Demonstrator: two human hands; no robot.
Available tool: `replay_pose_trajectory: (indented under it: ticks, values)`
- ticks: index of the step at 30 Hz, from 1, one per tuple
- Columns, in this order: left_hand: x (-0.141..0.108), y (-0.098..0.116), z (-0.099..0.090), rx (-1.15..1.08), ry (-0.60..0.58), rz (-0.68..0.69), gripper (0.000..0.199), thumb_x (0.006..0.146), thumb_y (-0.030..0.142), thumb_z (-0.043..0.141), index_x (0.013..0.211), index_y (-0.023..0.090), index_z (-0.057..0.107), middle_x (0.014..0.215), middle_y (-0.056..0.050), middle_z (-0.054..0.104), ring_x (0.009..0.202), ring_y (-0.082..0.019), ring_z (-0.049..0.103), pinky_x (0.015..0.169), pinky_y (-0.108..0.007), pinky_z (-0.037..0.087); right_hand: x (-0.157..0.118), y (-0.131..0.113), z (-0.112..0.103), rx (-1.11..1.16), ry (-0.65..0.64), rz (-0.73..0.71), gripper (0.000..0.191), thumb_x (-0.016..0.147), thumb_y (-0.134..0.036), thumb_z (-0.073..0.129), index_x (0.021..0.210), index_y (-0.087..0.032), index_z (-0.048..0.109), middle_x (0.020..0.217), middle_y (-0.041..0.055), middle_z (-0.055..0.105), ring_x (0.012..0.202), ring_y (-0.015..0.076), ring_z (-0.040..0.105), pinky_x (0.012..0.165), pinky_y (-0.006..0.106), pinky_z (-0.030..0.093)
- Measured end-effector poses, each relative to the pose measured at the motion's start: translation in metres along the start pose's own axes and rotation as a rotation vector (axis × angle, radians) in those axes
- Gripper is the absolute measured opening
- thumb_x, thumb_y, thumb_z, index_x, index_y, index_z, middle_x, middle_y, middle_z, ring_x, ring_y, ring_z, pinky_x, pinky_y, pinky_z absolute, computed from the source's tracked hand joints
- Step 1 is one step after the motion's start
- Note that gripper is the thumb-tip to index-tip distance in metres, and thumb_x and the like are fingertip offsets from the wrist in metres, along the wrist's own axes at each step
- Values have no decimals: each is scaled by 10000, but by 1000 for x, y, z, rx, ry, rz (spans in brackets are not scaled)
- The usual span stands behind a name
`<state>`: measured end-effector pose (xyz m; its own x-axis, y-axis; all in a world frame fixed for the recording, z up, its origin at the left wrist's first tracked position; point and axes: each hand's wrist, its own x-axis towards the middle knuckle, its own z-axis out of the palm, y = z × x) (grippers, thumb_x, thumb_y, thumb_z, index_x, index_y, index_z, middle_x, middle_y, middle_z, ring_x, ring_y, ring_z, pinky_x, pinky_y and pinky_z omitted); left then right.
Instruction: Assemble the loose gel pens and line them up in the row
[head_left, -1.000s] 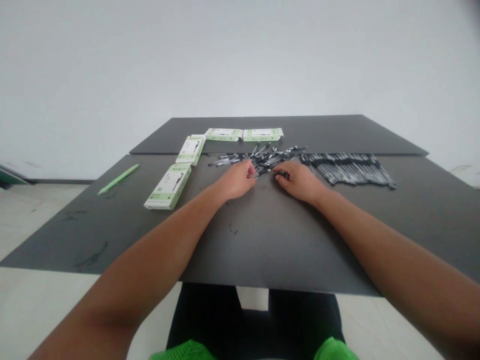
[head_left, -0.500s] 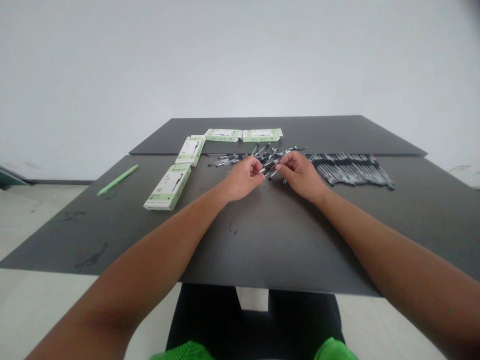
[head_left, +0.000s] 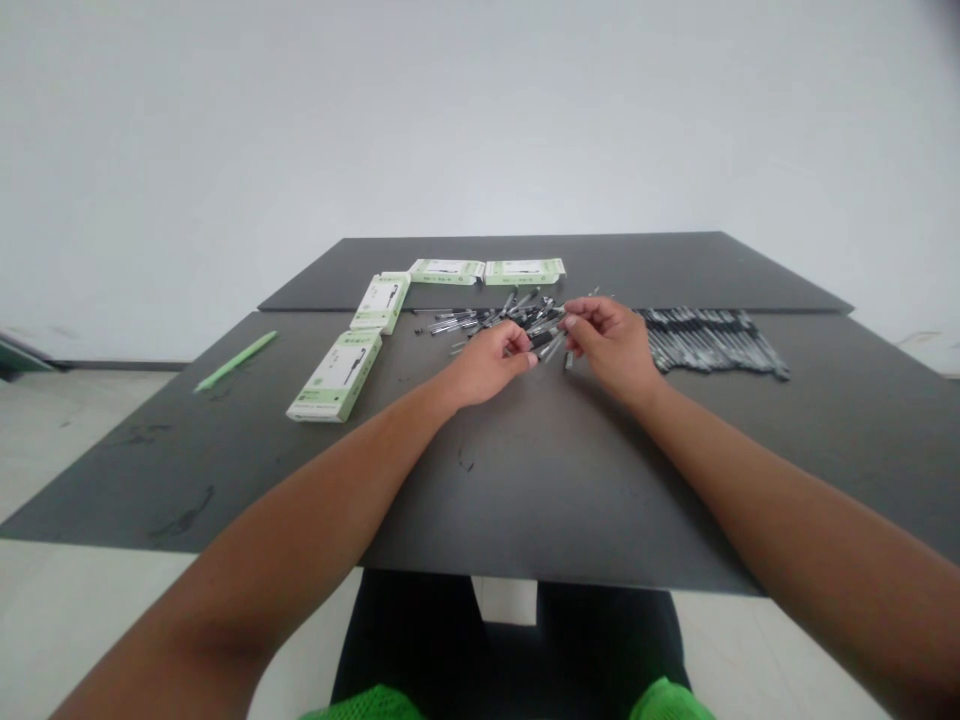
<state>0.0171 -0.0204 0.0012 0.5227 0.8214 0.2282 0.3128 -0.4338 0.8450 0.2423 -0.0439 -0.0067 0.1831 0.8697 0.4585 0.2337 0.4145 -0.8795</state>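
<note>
Black-and-clear pens lie in a loose pile (head_left: 465,320) at the middle of the table, and both hands are over its near right side. My left hand (head_left: 491,365) has its fingers curled and its thumb close to them, closed on one end of a pen (head_left: 541,341). My right hand (head_left: 611,340) is pinched at the pile's right side, with a thin pen at its fingertips; its far end is partly hidden by the fingers. To the right of that hand, many pens lie side by side in a slanting row (head_left: 712,340).
Green-and-white pen boxes (head_left: 337,375) line the left side, with another box (head_left: 381,302) behind and two more, one a far box (head_left: 525,270), at the back. A green pen (head_left: 236,360) lies far left. A seam crosses the dark table (head_left: 525,480).
My right hand has shifted slightly to the right, away from my left hand. My left hand has lowered a little, and its thumb has moved right. The boxes and the row of pens stay put.
</note>
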Motion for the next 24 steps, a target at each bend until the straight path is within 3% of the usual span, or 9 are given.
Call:
replay_pose_trajectory:
  ticks: [5, 17, 24]
  values:
    - [0, 0, -3, 79, 0, 26, 154, 950, 338, 702, 954, 189, 661, 904, -18, 709, 837, -170, 620, 784, -311, 473, 8, 2, -4, 200, 157, 29, 288, 870, -334, 757, 1136, -229, 725, 941, 31, 777, 703, 171, 741, 650, 332, 643]
    - [-1, 0, -5, 118, -18, 40, 171, 956, 356, 694, 927, 188, 684, 828, 2, 664, 785, -160, 572, 746, -299, 418, 12, 3, -6, 254, 271, -14, 258, 893, -348, 779, 1109, -233, 695, 880, 19, 759, 697, 165, 748, 622, 304, 643]
    - [-1, -2, -5, 100, -36, 45, 187, 961, 365, 698, 921, 184, 674, 803, 13, 640, 758, -149, 542, 728, -295, 392, 9, 0, -1, 284, 271, -10, 272, 848, -320, 825, 1081, -210, 738, 881, 9, 778, 663, 142, 748, 591, 277, 642]
